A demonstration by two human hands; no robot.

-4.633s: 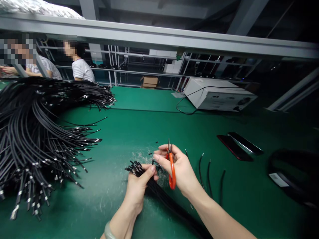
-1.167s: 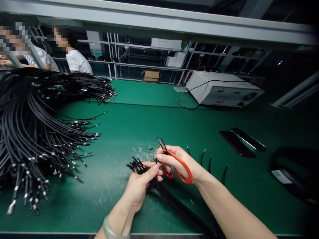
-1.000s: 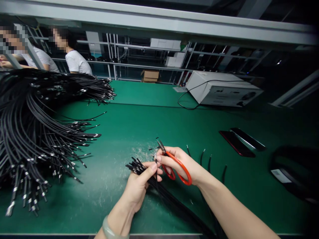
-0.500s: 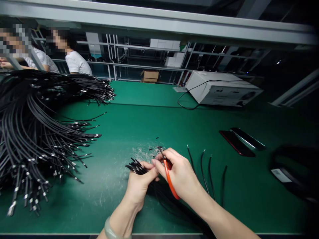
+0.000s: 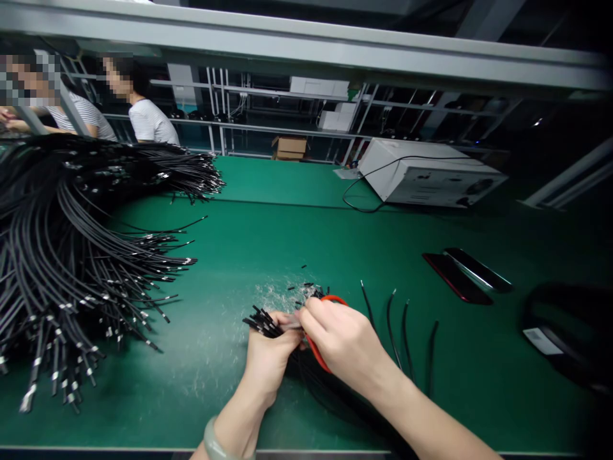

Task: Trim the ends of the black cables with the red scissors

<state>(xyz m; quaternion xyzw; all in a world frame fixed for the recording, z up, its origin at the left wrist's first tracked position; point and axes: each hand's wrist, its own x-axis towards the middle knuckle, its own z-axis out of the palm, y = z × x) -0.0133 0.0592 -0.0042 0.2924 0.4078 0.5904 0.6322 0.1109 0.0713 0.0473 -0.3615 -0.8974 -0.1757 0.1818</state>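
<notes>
A bundle of thin black cables (image 5: 262,321) is gripped in my left hand (image 5: 268,358), the cut ends poking out on the left past the fingers. The rest of that bundle trails below my hands toward the table's front right. My right hand (image 5: 342,335) is closed around orange-handled cutting pliers (image 5: 318,353), beside my left thumb. Its fingertips meet a small, blurred greyish piece at the bundle; I cannot tell what it is. The pliers' jaws are hidden. Short black offcuts (image 5: 309,291) and pale thread scraps (image 5: 275,291) lie just beyond my hands.
A large heap of black cables (image 5: 38,243) with silvery ends covers the left side. Several single cables (image 5: 390,326) lie to the right, near two phones (image 5: 457,278) and a dark coiled item with a white label (image 5: 543,341). Behind stands a white metal box (image 5: 431,172); two people sit beyond.
My right hand has turned palm-down and moved in against the bundle. The pliers swung with it, so their jaws no longer show. My left hand keeps its grip.
</notes>
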